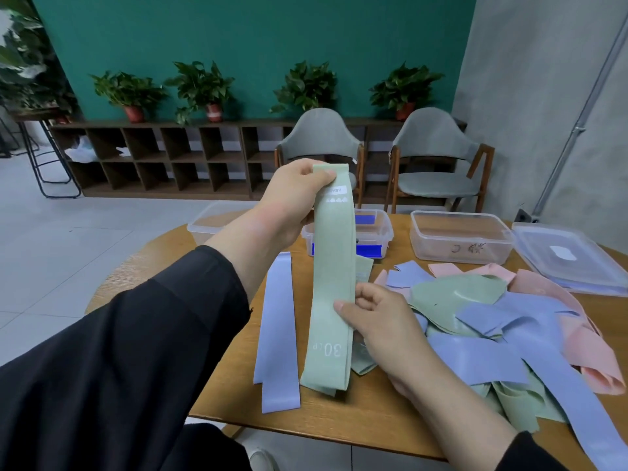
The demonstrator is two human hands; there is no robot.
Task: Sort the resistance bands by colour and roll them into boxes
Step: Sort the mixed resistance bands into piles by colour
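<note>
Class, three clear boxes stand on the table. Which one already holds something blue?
The middle box, partly behind the held green band. Blue shows through its walls; the left box and right box hold nothing blue.

wooden table (339, 419) (round), bands (492, 355), boxes (460, 237)

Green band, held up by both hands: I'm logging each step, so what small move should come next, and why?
Probably start rolling the green band from its bottom end. The left hand pinches its top, the right hand holds its middle, it hangs flat and unrolled, and a clear box stands empty.
</note>
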